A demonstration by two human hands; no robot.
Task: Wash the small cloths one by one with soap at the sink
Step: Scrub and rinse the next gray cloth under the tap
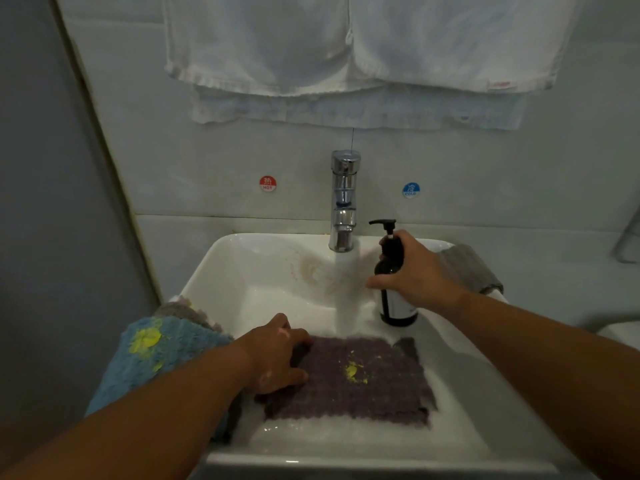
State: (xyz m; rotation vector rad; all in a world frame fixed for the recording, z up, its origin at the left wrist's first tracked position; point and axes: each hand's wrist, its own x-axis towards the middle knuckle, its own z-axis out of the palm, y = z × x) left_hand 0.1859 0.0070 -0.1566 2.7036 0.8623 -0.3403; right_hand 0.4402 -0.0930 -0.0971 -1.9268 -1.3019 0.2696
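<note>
A purple cloth (360, 379) with yellow stains lies spread in the white sink (242, 268), where water runs from the chrome tap (343, 202). My left hand (277, 355) grips the cloth's left edge. My right hand (415, 271) is wrapped around a dark pump soap bottle (393, 268) that stands at the sink's right side. A blue cloth (152, 362) with yellow stains lies on the left rim, over a grey cloth (180, 310). Another grey cloth (471, 268) rests on the right rim behind my right hand.
White towels (346, 57) hang on the wall above the tap. A red hot sticker (267, 183) and a blue cold sticker (411, 190) flank the tap. A grey wall stands close on the left.
</note>
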